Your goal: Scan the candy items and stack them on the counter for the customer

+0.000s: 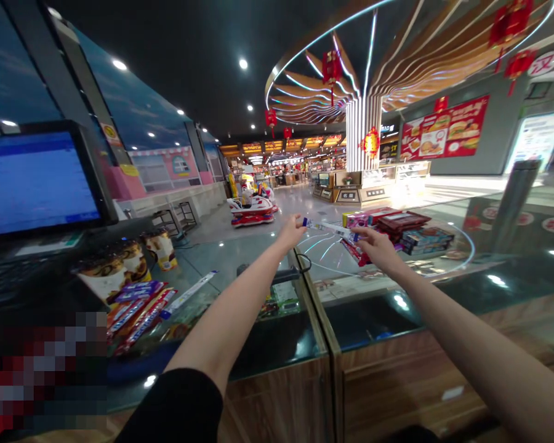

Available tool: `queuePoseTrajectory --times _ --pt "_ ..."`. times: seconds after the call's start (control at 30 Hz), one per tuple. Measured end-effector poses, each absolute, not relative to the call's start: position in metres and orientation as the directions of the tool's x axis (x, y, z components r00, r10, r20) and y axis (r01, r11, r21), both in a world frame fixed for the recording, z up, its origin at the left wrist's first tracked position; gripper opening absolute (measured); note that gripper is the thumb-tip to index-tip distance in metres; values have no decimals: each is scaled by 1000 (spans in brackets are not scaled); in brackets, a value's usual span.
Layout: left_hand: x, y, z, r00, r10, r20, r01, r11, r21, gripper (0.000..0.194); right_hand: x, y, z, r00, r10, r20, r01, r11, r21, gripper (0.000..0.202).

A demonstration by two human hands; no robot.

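A long, slim white packet with blue ends (331, 228) is stretched level between my two hands above the glass counter. My left hand (292, 232) is closed at its left end, with the fingertips by the blue tip. The right end is pinched by my right hand (375, 247). Just beyond and beside my right hand lie stacked red and brown snack packs (399, 223) and blue boxes (427, 240). Left of my left forearm, a similar slim white packet (191, 294) rests on the counter near red and purple candy packs (141, 311).
Patterned paper cups (161, 249) stand beside a monitor (37, 178) on the left. A dark handheld device (272, 275) with a cord lies on the glass counter (364, 320), behind my left forearm. Beyond are a kiddie ride (252, 206) and a lit column (364, 132).
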State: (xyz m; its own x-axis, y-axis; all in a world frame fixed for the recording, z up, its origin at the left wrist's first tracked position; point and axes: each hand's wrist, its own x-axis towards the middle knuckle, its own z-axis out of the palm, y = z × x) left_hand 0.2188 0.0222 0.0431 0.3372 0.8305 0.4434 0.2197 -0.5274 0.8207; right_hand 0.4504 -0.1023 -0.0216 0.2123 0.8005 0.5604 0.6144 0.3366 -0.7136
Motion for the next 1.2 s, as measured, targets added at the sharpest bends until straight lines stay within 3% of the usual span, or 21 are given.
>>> queuePoseTrajectory --times 0.1,0.33,0.6,0.83,1.2 --pt "256 23 37 388 832 396 190 -493 849 43 471 -116 -21 311 768 560 652 257 -714 52" --pt "321 21 19 416 849 325 105 -400 910 55 508 -129 -37 376 732 568 727 147 -670 50" --pt "360 32 2 449 837 314 93 -393 915 44 503 -130 -53 397 788 471 591 173 -788 50" --pt "371 36 -6 418 856 303 191 -410 892 38 497 -131 -55 330 802 497 634 202 -746 47" --pt "377 45 -30 405 859 312 155 -401 903 40 491 -127 -58 279 790 546 691 230 -686 52"
